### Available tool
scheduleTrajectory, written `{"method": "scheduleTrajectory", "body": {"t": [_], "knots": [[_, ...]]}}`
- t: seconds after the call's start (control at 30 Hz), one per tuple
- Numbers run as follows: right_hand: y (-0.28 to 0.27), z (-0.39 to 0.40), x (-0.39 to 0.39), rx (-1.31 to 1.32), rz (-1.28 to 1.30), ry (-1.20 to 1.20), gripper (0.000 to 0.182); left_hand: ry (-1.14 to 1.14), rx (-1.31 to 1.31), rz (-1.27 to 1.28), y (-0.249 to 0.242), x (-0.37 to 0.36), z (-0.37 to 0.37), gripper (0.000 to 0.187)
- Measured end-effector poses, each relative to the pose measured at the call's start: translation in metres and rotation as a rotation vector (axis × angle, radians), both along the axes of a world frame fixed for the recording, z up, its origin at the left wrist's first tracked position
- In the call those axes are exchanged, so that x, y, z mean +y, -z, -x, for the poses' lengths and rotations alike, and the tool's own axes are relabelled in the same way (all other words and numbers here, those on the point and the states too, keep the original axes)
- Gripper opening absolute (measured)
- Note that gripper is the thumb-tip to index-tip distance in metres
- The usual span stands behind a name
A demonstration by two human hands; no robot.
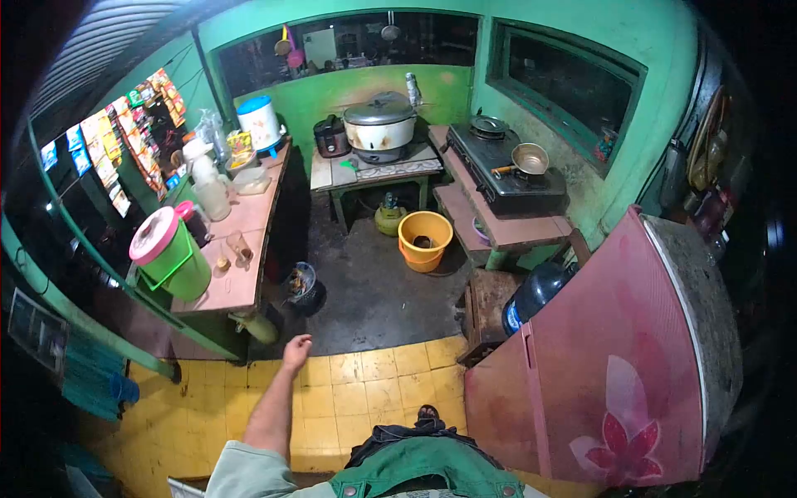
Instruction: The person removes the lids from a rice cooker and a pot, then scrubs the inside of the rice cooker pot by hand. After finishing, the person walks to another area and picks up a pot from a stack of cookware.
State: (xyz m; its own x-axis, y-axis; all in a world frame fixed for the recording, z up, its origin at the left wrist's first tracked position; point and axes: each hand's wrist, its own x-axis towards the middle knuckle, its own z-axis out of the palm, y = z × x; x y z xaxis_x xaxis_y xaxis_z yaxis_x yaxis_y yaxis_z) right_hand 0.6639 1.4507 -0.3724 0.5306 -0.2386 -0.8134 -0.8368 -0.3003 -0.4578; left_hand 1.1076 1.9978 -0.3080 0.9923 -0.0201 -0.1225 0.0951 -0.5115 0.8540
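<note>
My left hand (296, 352) hangs out in front of me over the yellow tiled floor (363, 365), with its fingers curled in and nothing visible in them. It touches nothing. Closest to it is a dark waste bin (305, 300) with litter inside, standing just beyond on the dark floor. My right hand is out of view. On the pink counter (237, 286) to the left stand a green drink jug with a pink lid (178, 257) and a glass (239, 247).
A large lidded pot (379, 129) and a rice cooker (332, 137) sit on the back table. An orange bucket (425, 256) stands near a gas cylinder (389, 220). At right are a stove (506, 178) with a saucepan (530, 159), a water gallon (535, 295) and a pink fridge (598, 357).
</note>
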Motion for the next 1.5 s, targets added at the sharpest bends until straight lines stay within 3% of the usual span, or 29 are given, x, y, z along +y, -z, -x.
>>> {"method": "scheduleTrajectory", "body": {"t": [0.1,0.2,0.27,0.3,0.37,0.47,0.53,0.57,0.63,0.7,0.77,0.8,0.87,0.9,0.93,1.0,1.1,1.2,1.23,1.3,1.37,1.4,1.43,1.47,1.5], "knots": [[0.014,-0.005,0.005,-0.021,-0.044,0.121,0.032,0.104,0.247,0.057,0.024,-0.075,0.021,0.029],[0.031,-0.007,0.004,-0.046,-0.098,0.241,0.031,0.575,0.390,-0.117,0.107,-0.101,0.060,0.043],[0.044,-0.011,0.002,-0.064,-0.134,0.321,0.029,0.669,0.556,-0.154,0.136,-0.099,0.087,0.045],[0.050,-0.011,0.001,-0.087,-0.161,0.369,0.029,0.627,0.657,-0.030,0.176,-0.083,0.097,0.044],[0.067,-0.001,-0.001,-0.192,-0.236,0.476,0.028,0.408,0.851,-0.287,0.101,-0.081,0.110,0.041],[0.099,0.015,-0.014,-0.572,-0.455,0.590,0.026,0.294,0.880,-0.221,0.108,-0.038,0.100,0.037],[0.097,0.002,-0.034,-0.447,-0.463,0.535,0.024,0.218,0.955,-0.219,0.116,-0.014,0.077,0.035],[0.079,-0.018,-0.046,-0.284,-0.658,0.698,0.023,0.240,0.958,-0.234,0.130,-0.002,0.062,0.035],[0.063,-0.050,-0.033,-0.113,-0.730,0.941,0.022,0.265,1.101,-0.177,0.159,0.010,0.016,0.033],[0.040,-0.067,0.008,-0.096,-0.596,1.084,0.022,0.255,1.268,-0.118,0.167,0.007,-0.041,0.031],[-0.014,-0.101,0.062,-0.029,-0.107,1.069,0.022,0.441,1.034,-0.022,0.178,-0.018,-0.092,0.031],[-0.014,-0.099,0.081,-0.021,-0.094,1.115,0.022,0.513,0.961,0.010,0.183,-0.032,-0.118,0.031],[-0.006,-0.101,0.116,-0.031,0.180,0.619,0.028,0.584,0.973,0.398,0.188,-0.068,-0.201,0.030],[-0.003,-0.097,0.131,-0.017,0.181,0.674,0.028,0.614,0.987,0.581,0.190,-0.093,-0.236,0.030],[-0.001,-0.087,0.150,-0.040,0.151,0.762,0.031,0.814,0.705,0.190,0.176,-0.123,-0.266,0.027],[-0.034,-0.080,0.194,-0.070,0.210,0.875,0.034,1.071,0.391,-0.204,0.149,-0.163,-0.294,0.027],[-0.046,-0.053,0.249,0.011,0.200,1.114,0.034,1.669,-0.209,-0.590,0.162,-0.221,-0.346,0.030],[-0.052,-0.015,0.303,0.102,0.173,1.434,0.029,1.360,0.361,-0.701,0.116,-0.308,-0.276,0.029],[-0.044,-0.006,0.325,0.108,0.102,1.558,0.029,1.354,0.399,-0.701,0.109,-0.322,-0.254,0.029],[-0.032,0.006,0.360,0.201,0.221,1.551,0.035,1.604,0.336,-0.720,0.122,-0.347,-0.204,0.029],[0.021,0.036,0.394,0.137,0.185,1.841,0.040,1.968,0.191,-0.749,0.135,-0.371,-0.142,0.031],[-0.017,0.042,0.393,0.304,0.190,1.594,0.042,2.137,0.105,-0.763,0.142,-0.385,-0.105,0.033],[0.009,0.064,0.412,0.218,0.220,1.531,0.038,2.216,0.045,-0.768,0.153,-0.393,-0.062,0.036],[0.045,0.088,0.436,0.132,0.250,1.469,0.035,2.130,0.195,-0.881,0.135,-0.404,-0.008,0.036],[0.032,0.097,0.432,0.264,0.286,1.483,0.035,2.034,0.328,-0.984,0.126,-0.415,0.046,0.036]]}}
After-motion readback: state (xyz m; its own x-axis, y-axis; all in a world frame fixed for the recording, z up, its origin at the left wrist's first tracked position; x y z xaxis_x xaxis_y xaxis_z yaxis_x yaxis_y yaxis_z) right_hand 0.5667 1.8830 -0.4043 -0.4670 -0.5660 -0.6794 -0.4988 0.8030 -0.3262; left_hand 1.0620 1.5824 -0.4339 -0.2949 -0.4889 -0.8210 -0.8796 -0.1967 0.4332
